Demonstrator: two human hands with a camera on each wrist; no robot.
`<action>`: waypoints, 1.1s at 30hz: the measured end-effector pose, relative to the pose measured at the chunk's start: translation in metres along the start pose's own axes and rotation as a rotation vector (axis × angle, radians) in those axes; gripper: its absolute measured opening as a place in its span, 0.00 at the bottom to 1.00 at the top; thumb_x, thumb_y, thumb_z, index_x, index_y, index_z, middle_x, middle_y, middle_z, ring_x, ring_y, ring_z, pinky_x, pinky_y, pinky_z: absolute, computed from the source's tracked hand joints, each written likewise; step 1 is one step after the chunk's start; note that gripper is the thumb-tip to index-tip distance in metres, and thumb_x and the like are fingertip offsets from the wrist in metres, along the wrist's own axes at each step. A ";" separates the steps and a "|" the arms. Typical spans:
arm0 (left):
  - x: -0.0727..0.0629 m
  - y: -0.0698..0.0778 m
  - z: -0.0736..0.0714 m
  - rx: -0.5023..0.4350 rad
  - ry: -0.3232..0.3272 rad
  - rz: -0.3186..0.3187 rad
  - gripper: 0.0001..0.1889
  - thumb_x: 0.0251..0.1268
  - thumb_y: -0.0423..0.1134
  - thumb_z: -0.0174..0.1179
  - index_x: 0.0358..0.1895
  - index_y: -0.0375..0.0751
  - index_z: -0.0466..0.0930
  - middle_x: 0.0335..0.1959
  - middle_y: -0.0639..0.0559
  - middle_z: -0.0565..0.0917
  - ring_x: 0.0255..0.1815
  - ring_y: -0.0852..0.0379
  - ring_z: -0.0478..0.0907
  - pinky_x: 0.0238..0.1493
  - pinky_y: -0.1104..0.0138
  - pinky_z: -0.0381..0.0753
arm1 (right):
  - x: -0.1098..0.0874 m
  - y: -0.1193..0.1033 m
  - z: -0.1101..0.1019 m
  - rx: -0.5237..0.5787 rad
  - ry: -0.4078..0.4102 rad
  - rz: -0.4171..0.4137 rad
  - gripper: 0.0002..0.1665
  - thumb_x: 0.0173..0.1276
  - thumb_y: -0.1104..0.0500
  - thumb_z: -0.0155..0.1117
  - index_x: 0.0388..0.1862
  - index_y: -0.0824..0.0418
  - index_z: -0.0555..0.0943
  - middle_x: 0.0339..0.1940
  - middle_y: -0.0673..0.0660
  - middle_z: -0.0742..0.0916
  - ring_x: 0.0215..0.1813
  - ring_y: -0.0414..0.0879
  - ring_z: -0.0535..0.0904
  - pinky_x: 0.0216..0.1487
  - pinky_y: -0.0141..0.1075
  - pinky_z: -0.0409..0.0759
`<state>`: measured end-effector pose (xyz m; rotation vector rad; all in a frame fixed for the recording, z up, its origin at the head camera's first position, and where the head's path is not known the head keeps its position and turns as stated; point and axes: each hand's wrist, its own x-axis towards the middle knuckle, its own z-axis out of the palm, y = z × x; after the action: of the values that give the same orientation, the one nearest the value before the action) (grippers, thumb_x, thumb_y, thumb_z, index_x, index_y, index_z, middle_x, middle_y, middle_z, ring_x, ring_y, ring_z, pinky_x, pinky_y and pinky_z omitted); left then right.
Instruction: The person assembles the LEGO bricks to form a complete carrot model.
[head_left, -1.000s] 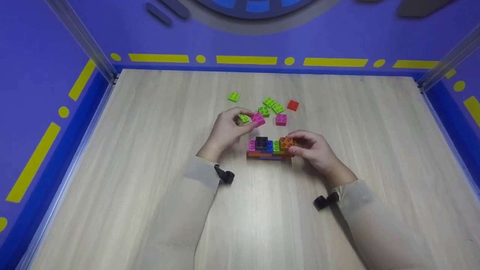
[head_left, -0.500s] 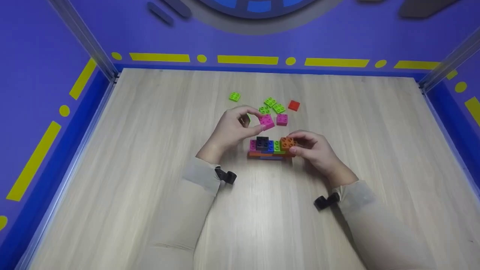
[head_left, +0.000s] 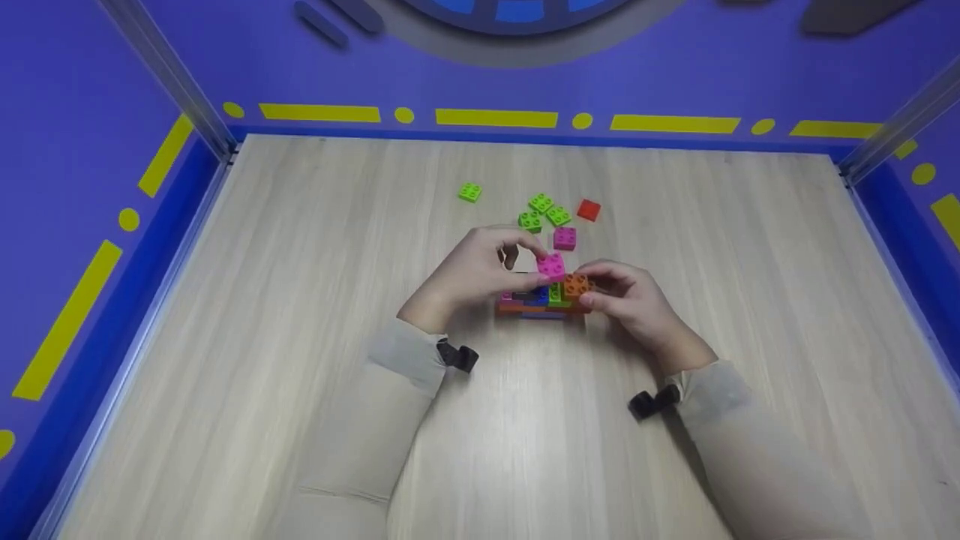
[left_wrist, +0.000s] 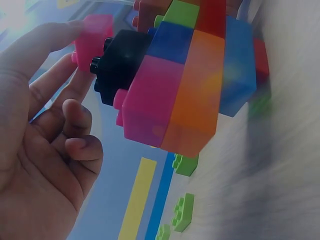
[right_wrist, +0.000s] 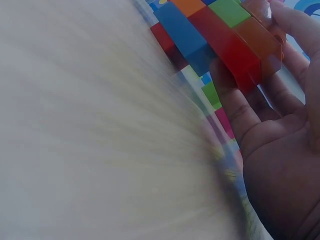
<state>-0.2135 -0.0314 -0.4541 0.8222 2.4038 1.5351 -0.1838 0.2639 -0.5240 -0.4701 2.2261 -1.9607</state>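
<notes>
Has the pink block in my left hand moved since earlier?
Yes: in the head view, the held pink block has gone right and nearer you, from left of the loose pink block to in front of it.

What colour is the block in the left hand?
Pink; the block shows best in the head view.

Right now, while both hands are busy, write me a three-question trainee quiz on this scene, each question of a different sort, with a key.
1. Multiple choice: what colour is the brick that the left hand pinches? (A) black (B) pink (C) green

2. True or false: the loose red piece lies apart from the built stack.

3. Fill in the blank: in the head view, the right hand holds the stack at its ____ end.

Key: 1. B; 2. true; 3. right.
</notes>
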 end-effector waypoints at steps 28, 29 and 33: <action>0.000 0.002 0.002 0.108 -0.125 0.004 0.14 0.71 0.41 0.81 0.56 0.46 0.94 0.58 0.52 0.94 0.66 0.40 0.85 0.67 0.52 0.82 | 0.000 0.000 -0.001 0.004 -0.005 0.010 0.21 0.75 0.74 0.72 0.64 0.78 0.84 0.55 0.43 0.94 0.58 0.39 0.90 0.63 0.30 0.88; 0.000 0.002 0.003 0.110 -0.126 0.003 0.14 0.71 0.41 0.80 0.56 0.46 0.94 0.58 0.52 0.94 0.66 0.40 0.85 0.68 0.53 0.82 | 0.000 0.000 -0.001 0.005 -0.005 0.009 0.20 0.75 0.75 0.72 0.64 0.79 0.84 0.55 0.44 0.94 0.58 0.39 0.89 0.63 0.30 0.88; 0.001 0.000 0.004 0.127 -0.129 0.000 0.15 0.71 0.42 0.81 0.56 0.46 0.94 0.59 0.52 0.94 0.67 0.43 0.85 0.70 0.53 0.82 | 0.000 -0.001 0.000 0.001 -0.001 0.010 0.20 0.75 0.75 0.72 0.63 0.77 0.85 0.55 0.44 0.93 0.59 0.39 0.89 0.63 0.30 0.87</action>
<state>-0.2125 -0.0276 -0.4553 0.9161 2.4264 1.2969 -0.1836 0.2638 -0.5234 -0.4588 2.2226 -1.9558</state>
